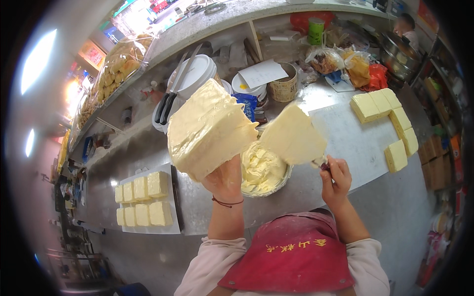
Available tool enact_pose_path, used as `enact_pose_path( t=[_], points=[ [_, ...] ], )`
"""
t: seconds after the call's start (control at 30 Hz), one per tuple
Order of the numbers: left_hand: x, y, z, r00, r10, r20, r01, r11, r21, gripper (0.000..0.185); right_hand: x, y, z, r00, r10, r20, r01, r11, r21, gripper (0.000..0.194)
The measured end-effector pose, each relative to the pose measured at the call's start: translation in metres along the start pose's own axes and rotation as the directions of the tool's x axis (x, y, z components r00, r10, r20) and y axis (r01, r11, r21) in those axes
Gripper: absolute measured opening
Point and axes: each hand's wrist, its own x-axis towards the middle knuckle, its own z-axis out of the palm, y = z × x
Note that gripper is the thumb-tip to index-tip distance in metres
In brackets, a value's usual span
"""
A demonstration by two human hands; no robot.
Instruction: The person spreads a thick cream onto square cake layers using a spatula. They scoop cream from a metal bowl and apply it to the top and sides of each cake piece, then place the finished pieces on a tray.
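Observation:
A block of cake (pixel 207 129) coated in pale yellow cream is held up in my left hand (pixel 224 179), which supports it from beneath. Ragged peaks of cream stand along its right edge. My right hand (pixel 336 179) grips the handle of a broad spatula (pixel 294 135), its blade covered with cream and tilted just right of the cake, apart from it. Below and between the two sits a bowl of whipped cream (pixel 261 168), partly hidden by both. Cream-coated cake blocks (pixel 142 187) stand in two rows on a tray (pixel 176 196) at the left.
At the right, several cut cake blocks (pixel 376 105) sit on a white sheet (pixel 333 125). Two long knives (pixel 174 90) lie on a white lidded bucket (pixel 196 74). Behind are a patterned tub (pixel 283 83), filled plastic bags (pixel 329 61) and a steel pot (pixel 398 55). A person (pixel 405 27) is at the far right.

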Motion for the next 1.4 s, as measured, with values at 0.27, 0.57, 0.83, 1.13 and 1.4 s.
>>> enact_pose_path(
  t=[0.27, 0.57, 0.83, 1.13, 1.4],
  points=[
    [-0.014, 0.002, -0.014, 0.997, -0.052, 0.063, 0.054, 0.998, -0.023, 0.053, -0.012, 0.008, 0.021, 0.968, -0.251, -0.020, 0.245, 0.958, -0.150, 0.031],
    [-0.021, 0.005, -0.010, 0.994, -0.110, 0.027, 0.109, 0.994, 0.019, 0.057, -0.002, 0.024, 0.009, 0.962, -0.251, -0.104, 0.226, 0.951, -0.209, 0.026],
    [-0.032, 0.014, -0.028, 0.969, -0.067, -0.237, 0.004, 0.966, -0.258, 0.062, 0.001, 0.017, 0.009, 0.987, -0.144, 0.066, 0.133, 0.980, 0.149, 0.028],
    [-0.047, 0.019, -0.055, 0.959, -0.008, -0.285, 0.166, 0.828, 0.536, 0.070, 0.007, 0.025, 0.011, 0.979, 0.198, 0.040, -0.202, 0.971, 0.130, 0.031],
    [-0.050, 0.040, -0.073, 0.967, -0.037, -0.251, 0.147, 0.888, 0.437, 0.068, -0.009, 0.012, -0.009, 0.969, 0.051, 0.243, -0.112, 0.963, 0.245, 0.032]
  ],
)
